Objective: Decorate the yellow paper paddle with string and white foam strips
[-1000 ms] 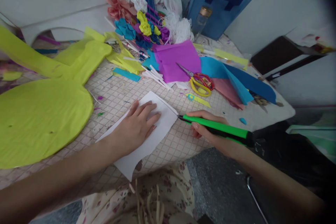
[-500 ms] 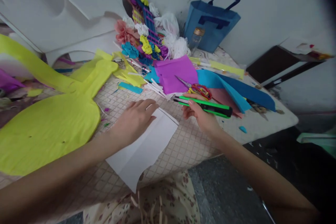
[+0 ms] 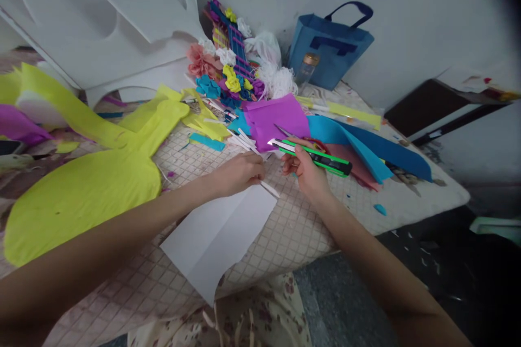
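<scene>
Bare tablecloth right of white sheet; purple paper obstructs beyond

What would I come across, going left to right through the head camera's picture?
Yellow guitar-shaped cutout, the person's left hand, green-and-black utility knife held in the right hand, small blue scrap, pale green object at the edge.

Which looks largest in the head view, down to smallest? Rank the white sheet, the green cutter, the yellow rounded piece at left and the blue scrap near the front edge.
1. Yellow rounded piece
2. White sheet, partly hidden by the left hand
3. Green cutter
4. Blue scrap
</scene>
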Available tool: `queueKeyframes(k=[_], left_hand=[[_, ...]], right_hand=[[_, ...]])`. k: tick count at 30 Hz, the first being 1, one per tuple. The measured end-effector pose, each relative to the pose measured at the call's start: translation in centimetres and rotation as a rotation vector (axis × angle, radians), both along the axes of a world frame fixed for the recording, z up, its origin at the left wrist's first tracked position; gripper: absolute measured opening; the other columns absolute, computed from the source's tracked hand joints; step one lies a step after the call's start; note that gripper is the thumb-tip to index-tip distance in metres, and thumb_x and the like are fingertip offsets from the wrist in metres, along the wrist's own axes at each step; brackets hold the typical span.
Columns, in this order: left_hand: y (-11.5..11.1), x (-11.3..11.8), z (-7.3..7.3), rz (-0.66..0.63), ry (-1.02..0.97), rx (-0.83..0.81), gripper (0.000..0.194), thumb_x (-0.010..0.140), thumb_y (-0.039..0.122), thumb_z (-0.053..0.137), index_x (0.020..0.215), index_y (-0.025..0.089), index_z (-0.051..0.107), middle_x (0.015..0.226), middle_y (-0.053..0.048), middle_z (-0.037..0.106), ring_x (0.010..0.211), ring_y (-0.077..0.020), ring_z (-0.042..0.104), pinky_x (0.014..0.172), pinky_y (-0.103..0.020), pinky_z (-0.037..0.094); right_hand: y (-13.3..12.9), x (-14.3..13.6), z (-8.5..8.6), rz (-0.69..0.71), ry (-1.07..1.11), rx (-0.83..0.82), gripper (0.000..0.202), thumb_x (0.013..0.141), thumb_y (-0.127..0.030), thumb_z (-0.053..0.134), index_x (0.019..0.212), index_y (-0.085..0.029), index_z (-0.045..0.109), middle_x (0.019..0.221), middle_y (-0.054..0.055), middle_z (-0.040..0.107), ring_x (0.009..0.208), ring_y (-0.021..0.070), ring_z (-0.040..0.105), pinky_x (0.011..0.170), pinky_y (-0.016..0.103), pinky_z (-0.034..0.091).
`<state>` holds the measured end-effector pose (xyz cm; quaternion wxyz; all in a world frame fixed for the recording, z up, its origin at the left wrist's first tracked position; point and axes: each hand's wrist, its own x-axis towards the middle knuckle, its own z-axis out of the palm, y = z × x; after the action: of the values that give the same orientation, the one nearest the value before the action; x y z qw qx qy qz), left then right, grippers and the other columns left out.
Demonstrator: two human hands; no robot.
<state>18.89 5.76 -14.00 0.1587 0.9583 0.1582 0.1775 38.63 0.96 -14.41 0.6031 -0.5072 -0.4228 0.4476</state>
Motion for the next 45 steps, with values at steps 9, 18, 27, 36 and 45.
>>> queueKeyframes(k=[9,18,27,36,45], left_hand=[[-2.5,-2.8,0.9,0.327,-0.006,0.027,0.021,0.089,0.016,0.054,0.109,0.012,0.058,0.110,-0.013,0.063,0.105,-0.0252,0.058,0.092,-0.043,0.046],[-8.3,-6.5,-1.1,0.256,0.053,0.036,0.031,0.094,0.026,0.050,0.123,0.016,0.052,0.136,-0.013,0.051,0.127,-0.0281,0.045,0.107,-0.052,0.036],[-8.7,-6.6,-1.9,0.273,0.023,0.050,0.030,0.095,0.026,0.047,0.122,0.015,0.054,0.138,-0.013,0.050,0.130,-0.0284,0.043,0.109,-0.055,0.033],[-8.8,-6.4,-2.1,0.282,0.021,0.031,0.031,0.095,0.026,0.047,0.123,0.016,0.054,0.139,-0.013,0.049,0.131,-0.0289,0.042,0.109,-0.056,0.033],[-9.0,-6.4,-1.9,0.283,0.018,0.014,0.032,0.094,0.025,0.048,0.124,0.016,0.054,0.139,-0.014,0.050,0.132,-0.0284,0.042,0.110,-0.056,0.031]], right_hand=[[-0.4,0.0,0.2,0.042,-0.058,0.037,0.031,0.085,-0.041,0.058,0.108,-0.021,0.060,0.071,0.000,0.065,0.052,0.0110,0.058,0.048,0.025,0.049],[-1.6,-3.1,1.2,0.436,-0.440,-0.011,0.036,0.085,-0.044,0.059,0.114,-0.022,0.062,0.080,0.002,0.067,0.065,0.0113,0.063,0.053,0.021,0.051],[-0.1,-4.8,0.5,0.431,-0.581,0.012,0.033,0.086,-0.044,0.056,0.110,-0.022,0.063,0.082,0.001,0.066,0.058,0.0085,0.059,0.047,0.018,0.046],[0.4,-4.7,0.5,0.484,-0.574,-0.011,0.034,0.087,-0.045,0.056,0.112,-0.023,0.063,0.083,0.001,0.066,0.057,0.0083,0.059,0.042,0.017,0.044],[0.4,-4.7,0.8,0.496,-0.595,-0.013,0.034,0.086,-0.045,0.057,0.111,-0.023,0.063,0.076,-0.001,0.065,0.053,0.0075,0.057,0.041,0.016,0.043]])
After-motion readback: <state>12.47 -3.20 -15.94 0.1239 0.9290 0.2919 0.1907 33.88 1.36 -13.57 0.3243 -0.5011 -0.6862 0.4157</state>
